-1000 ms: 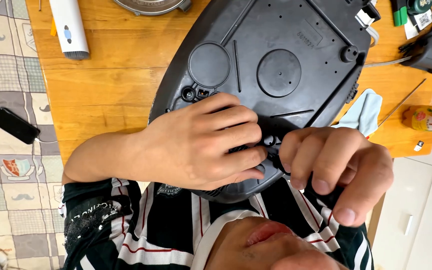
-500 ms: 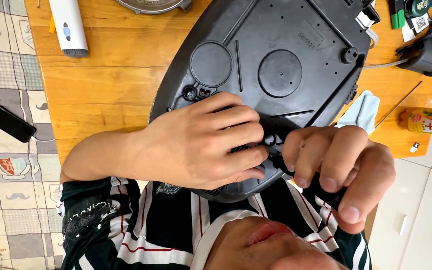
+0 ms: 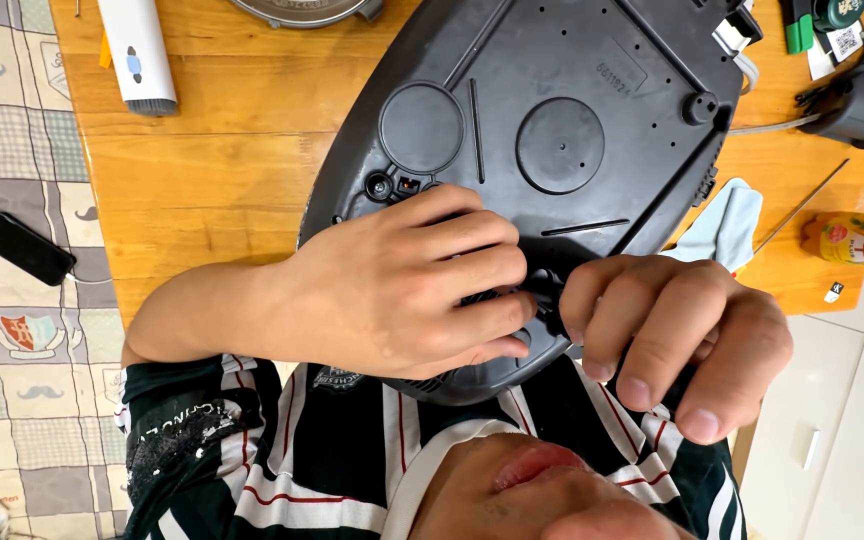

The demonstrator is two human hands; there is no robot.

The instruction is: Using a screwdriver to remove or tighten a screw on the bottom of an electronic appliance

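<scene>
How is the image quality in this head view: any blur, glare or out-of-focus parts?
Head view: even, soft light, no hard shadows or glare on the dark plastic base. Left hand and the wooden table are sharp; right hand is sharp too, though very near the lens. The bottom edge, closest to the camera, is soft and out of focus.

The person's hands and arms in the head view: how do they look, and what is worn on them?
Both the left hand and the right hand are bare: no gloves, rings or watch visible. The left forearm is uncovered up to a short black sleeve with white and red stripes.
</scene>
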